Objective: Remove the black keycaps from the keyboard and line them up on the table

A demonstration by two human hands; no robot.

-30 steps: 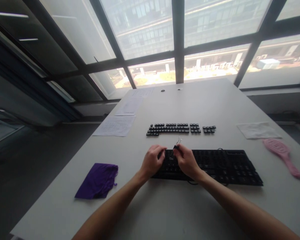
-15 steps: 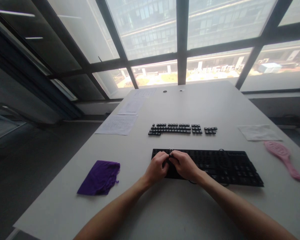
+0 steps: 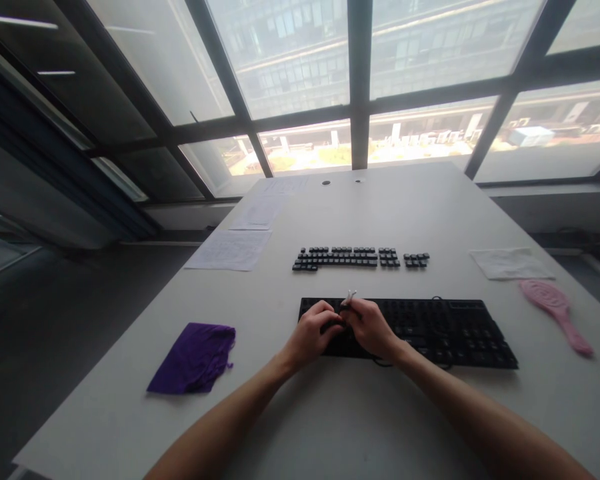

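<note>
Over the left part of a black keyboard [image 3: 445, 328], flat on a white table [image 3: 400, 213]: gripping a wire tool [image 3: 351, 296] in the right hand [image 3: 373, 328] (pale at the tips), curling the left hand [image 3: 311, 333] close beside it, cannot tell whether holding anything there; with rows of loose keycaps [image 3: 350, 262] beyond and a purple pouch [image 3: 193, 359] leftward

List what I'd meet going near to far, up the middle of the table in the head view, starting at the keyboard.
Black keyboard → rows of black keycaps → dark round hole in the tabletop → windows.
</note>
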